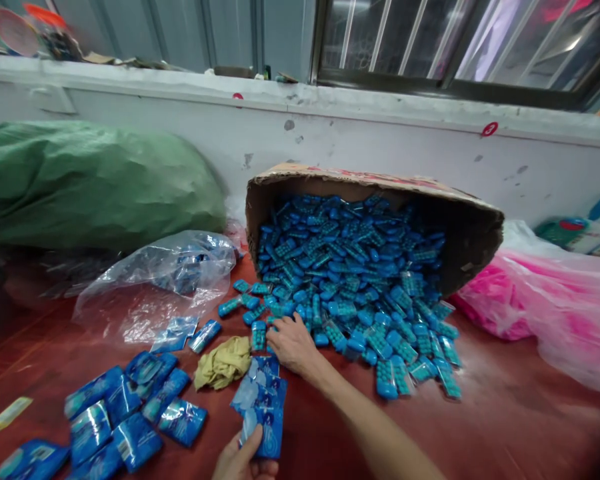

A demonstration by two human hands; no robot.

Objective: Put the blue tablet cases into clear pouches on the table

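My left hand [247,457] is closed on a fanned stack of blue printed card sleeves [267,413], thumb on top, at the bottom middle. My right hand [293,343] reaches to the near edge of a heap of small blue containers [340,267] with clear fronts showing green-blue pellets. Its fingers are bent and a little apart, over or touching the containers; nothing is seen lifted in them. One container [259,335] stands just left of those fingers. The heap spills from a cardboard box [473,247] lying on its side.
Blue printed packets [135,440] lie on the red table [505,427] at left. A crumpled yellow cloth [223,362] is beside the sleeves. A clear plastic bag [145,293] and a large green sack [95,187] stand behind; a pink-filled bag [545,300] is right of the box.
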